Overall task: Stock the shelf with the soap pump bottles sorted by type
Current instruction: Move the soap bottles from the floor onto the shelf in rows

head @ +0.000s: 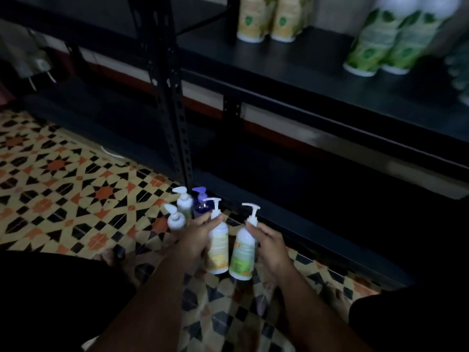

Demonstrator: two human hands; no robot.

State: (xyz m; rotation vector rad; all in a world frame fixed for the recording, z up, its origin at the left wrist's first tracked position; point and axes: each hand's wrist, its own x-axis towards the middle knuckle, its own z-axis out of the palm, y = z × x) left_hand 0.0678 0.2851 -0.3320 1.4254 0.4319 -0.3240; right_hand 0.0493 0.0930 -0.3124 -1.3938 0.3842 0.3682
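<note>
Soap pump bottles: the left hand [196,238] grips a yellow-labelled bottle [217,246], the right hand [269,243] grips a green-labelled bottle [242,255], fingers curled round each, both apparently off the tiled floor [63,174]. Three more bottles [185,207] stand beside the shelf post [167,97]. Risk: dim light could cause mis-sorting against the yellow pair [269,19] and green pair [380,44] on the shelf [291,64].

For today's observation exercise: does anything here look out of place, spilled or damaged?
Nothing looks spilled or damaged, though the picture is dim. Three pump bottles stand on the tiled floor, not yet on the shelf; each hand holds another.
</note>
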